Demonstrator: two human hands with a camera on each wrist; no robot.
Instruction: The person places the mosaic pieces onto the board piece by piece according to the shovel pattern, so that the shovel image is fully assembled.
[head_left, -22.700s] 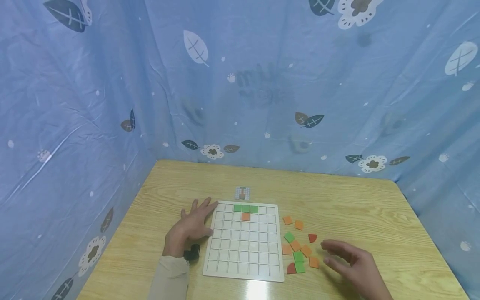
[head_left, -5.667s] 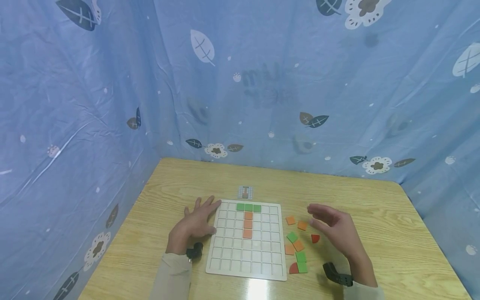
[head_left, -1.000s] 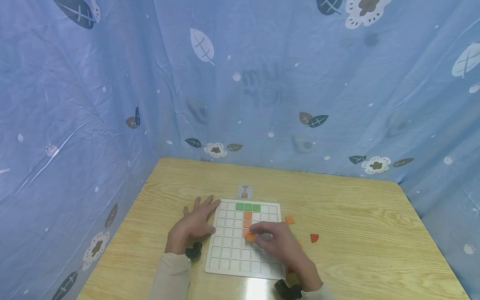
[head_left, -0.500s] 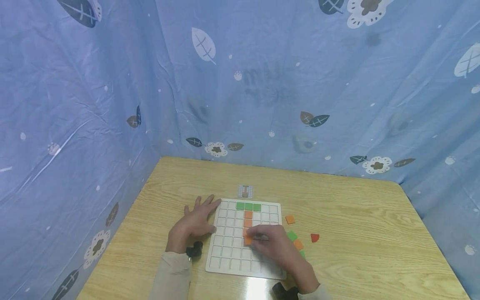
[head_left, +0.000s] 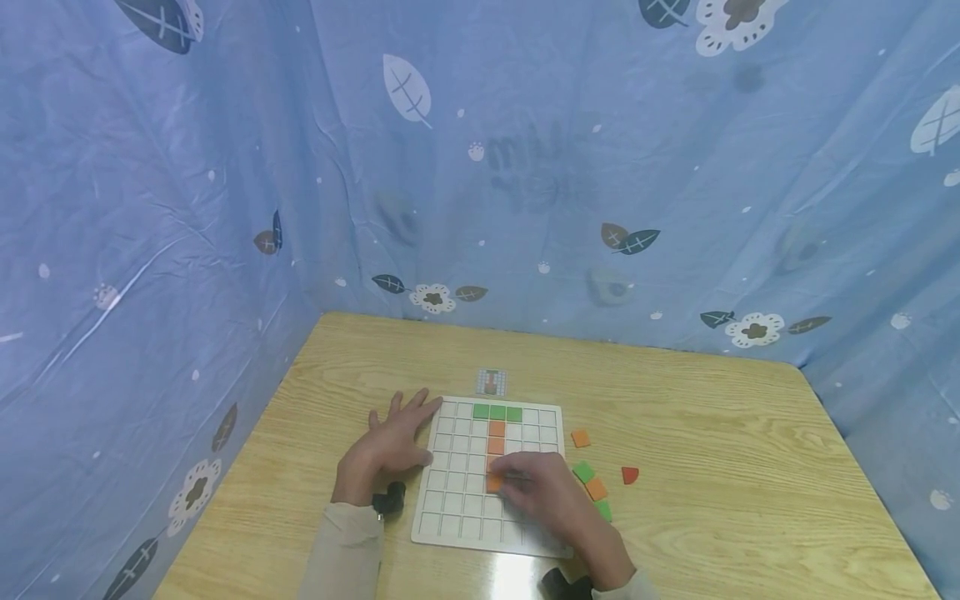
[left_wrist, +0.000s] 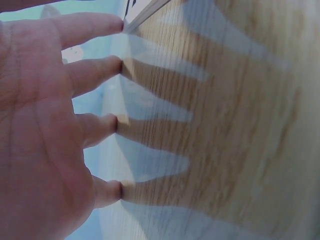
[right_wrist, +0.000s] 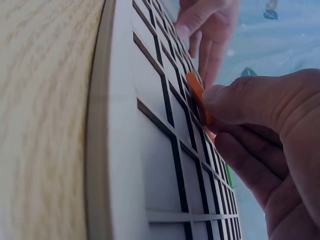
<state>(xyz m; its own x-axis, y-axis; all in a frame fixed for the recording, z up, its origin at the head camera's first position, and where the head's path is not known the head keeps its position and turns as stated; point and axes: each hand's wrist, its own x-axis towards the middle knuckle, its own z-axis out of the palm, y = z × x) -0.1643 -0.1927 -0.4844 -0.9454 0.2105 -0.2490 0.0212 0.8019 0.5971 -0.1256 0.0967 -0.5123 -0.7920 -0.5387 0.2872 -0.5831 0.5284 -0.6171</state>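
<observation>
In the head view, a white grid board (head_left: 452,503) lies on the wooden table. A row of green square tiles (head_left: 497,412) fills cells at its far end, with a column of orange square tiles (head_left: 497,445) below. My right hand (head_left: 542,490) pinches an orange square tile (right_wrist: 196,95) at the near end of that column. The right wrist view has this tile slightly tilted against the grid, thumb on it. My left hand (head_left: 388,446) rests at the board's left edge, fingers spread; fingertips touch the table in the left wrist view.
Right of the board lie a loose orange tile (head_left: 581,438), a green tile (head_left: 583,472), another orange tile (head_left: 596,489) and a red quarter-round tile (head_left: 630,475). A small pattern card (head_left: 491,382) sits beyond the board. Blue curtains (head_left: 540,167) surround the table (head_left: 712,417).
The orange column has grown from one tile, and the loose pile has shrunk. Over the last second my right hand brought an orange tile down to the column's near end. My left hand stays.
</observation>
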